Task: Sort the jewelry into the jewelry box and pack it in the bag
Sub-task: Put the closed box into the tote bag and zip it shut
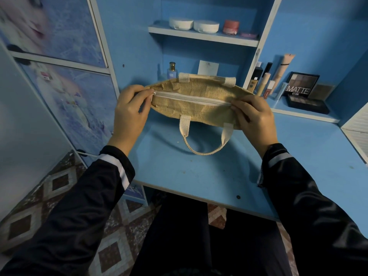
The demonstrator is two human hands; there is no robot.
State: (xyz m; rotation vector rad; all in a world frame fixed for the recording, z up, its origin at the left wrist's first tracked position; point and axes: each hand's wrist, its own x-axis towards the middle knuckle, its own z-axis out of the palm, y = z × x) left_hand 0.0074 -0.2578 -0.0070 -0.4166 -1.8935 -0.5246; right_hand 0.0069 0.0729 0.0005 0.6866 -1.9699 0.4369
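Bag [191, 100] is held over blue desk [199, 172] beside patterned floor tiles [59, 182].

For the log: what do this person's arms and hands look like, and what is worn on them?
The left hand and right hand are bare, with no gloves. Each arm is covered by a dark, slightly glossy jacket sleeve, the left sleeve and the right sleeve. Each ends in a dark cuff with one pale band around it. What looks like zip teeth edges the right sleeve near its cuff.
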